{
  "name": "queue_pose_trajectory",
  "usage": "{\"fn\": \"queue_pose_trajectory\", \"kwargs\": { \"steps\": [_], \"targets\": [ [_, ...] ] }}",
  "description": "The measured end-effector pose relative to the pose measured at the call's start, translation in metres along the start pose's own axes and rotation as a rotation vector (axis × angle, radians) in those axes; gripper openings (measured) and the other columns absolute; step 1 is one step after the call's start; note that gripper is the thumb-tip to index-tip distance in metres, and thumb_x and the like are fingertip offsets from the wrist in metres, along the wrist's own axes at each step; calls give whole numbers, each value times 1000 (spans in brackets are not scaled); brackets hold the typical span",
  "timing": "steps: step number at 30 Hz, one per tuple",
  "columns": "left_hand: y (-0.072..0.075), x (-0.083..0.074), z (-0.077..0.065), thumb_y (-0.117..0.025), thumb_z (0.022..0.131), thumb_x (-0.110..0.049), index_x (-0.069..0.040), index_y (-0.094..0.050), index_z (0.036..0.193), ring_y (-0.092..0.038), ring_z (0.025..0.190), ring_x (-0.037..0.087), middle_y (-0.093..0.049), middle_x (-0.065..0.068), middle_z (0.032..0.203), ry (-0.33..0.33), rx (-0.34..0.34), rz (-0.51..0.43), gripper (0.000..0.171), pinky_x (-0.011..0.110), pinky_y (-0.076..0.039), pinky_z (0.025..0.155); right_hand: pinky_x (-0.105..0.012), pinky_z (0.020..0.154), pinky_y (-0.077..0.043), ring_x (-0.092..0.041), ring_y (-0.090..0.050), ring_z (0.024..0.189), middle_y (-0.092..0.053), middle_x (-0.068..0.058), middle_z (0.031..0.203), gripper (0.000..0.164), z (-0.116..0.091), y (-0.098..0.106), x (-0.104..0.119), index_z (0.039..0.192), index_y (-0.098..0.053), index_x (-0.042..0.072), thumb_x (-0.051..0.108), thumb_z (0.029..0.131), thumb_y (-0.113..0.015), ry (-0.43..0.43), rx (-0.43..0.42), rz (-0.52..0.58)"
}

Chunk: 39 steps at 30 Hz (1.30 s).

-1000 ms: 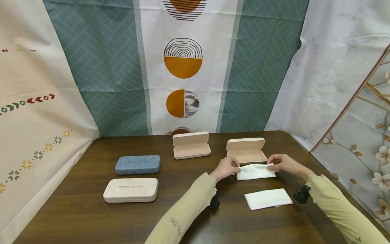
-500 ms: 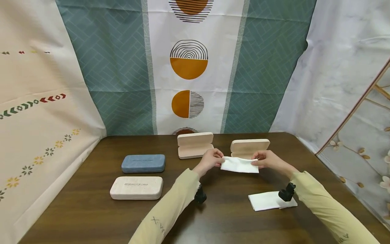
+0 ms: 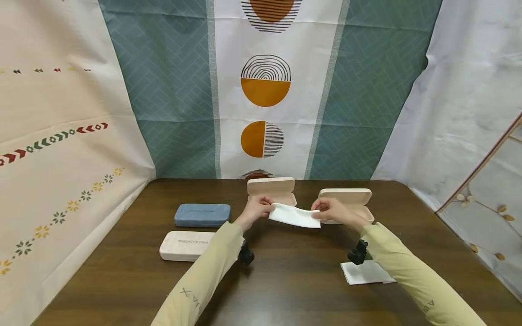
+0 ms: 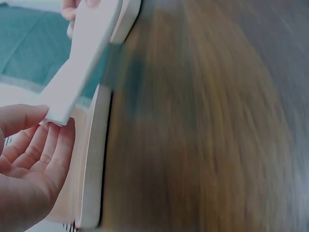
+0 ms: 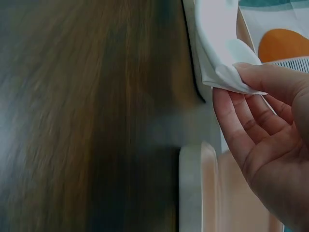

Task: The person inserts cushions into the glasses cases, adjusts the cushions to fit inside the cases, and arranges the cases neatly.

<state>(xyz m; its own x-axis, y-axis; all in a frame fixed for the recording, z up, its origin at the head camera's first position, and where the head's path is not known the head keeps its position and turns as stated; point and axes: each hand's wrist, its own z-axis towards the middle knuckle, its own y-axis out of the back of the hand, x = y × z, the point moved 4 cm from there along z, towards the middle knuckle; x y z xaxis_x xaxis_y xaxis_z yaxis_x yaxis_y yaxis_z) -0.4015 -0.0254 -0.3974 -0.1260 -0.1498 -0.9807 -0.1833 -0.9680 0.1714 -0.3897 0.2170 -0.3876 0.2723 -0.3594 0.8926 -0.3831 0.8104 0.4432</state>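
A folded white cloth (image 3: 294, 215) is stretched between both hands in the head view, held up in front of two open glasses cases. My left hand (image 3: 257, 208) pinches its left end between thumb and fingers, overlapping the left open case (image 3: 271, 185). The right end is pinched by my right hand (image 3: 329, 211), which stands before the right open case (image 3: 346, 195). In the left wrist view the cloth (image 4: 79, 63) runs from the thumb up to the other hand. The right wrist view shows the cloth's folded corner (image 5: 219, 63) under the thumb.
A second folded white cloth (image 3: 367, 273) lies on the dark wooden table (image 3: 293, 280), partly behind the right forearm. At left sit a shut blue glasses case (image 3: 202, 215) and a shut cream one (image 3: 185, 246), the latter partly covered by the left sleeve.
Both hands have carried the white cloth leftward, from before the right open case to before the left one. The head view has turned somewhat left. The second cloth stays on the table.
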Motion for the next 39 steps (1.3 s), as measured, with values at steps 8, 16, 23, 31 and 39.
{"fn": "queue_pose_trajectory", "kwargs": {
  "steps": [8, 16, 23, 31, 39],
  "targets": [
    [23, 9, -1, -65, 80, 3, 5, -58, 88, -56, 68, 18, -58, 9, 76, 46, -58, 43, 12, 33, -51, 63, -43, 62, -50, -18, -54, 68, -55, -9, 77, 24, 17, -15, 0, 93, -46, -8, -6, 78, -65, 31, -45, 58],
    [41, 11, 1, -58, 83, 8, 1, -46, 93, -48, 70, 21, -48, 10, 83, -7, -125, 7, 17, 40, -48, 61, -46, 66, -49, -22, -54, 69, -53, -15, 73, 19, 30, -28, 10, 88, -46, -11, -8, 80, -63, 70, -170, 112],
    [48, 11, 5, -56, 84, 8, 2, -53, 86, -48, 66, 20, -52, 9, 80, -5, -142, 33, 7, 40, -47, 62, -41, 70, -49, -18, -57, 71, -61, -13, 83, 16, 45, -28, 8, 91, -59, -10, 0, 81, -66, -6, -272, 51],
    [52, 10, 10, -59, 82, 5, 6, -63, 92, -53, 69, 20, -58, 12, 85, 26, -189, 66, 11, 38, -49, 65, -30, 68, -49, -17, -58, 76, -62, -18, 96, 27, 60, -28, 5, 105, -61, -10, -1, 80, -66, -86, -288, 92],
    [58, 16, 20, -63, 79, 6, 4, -66, 88, -52, 69, 19, -58, 10, 80, 37, -256, 100, 10, 30, -48, 63, -31, 69, -48, -22, -54, 83, -58, -20, 93, 29, 71, -27, 0, 105, -55, -12, -8, 78, -65, -27, -302, 87]
  ]
}}
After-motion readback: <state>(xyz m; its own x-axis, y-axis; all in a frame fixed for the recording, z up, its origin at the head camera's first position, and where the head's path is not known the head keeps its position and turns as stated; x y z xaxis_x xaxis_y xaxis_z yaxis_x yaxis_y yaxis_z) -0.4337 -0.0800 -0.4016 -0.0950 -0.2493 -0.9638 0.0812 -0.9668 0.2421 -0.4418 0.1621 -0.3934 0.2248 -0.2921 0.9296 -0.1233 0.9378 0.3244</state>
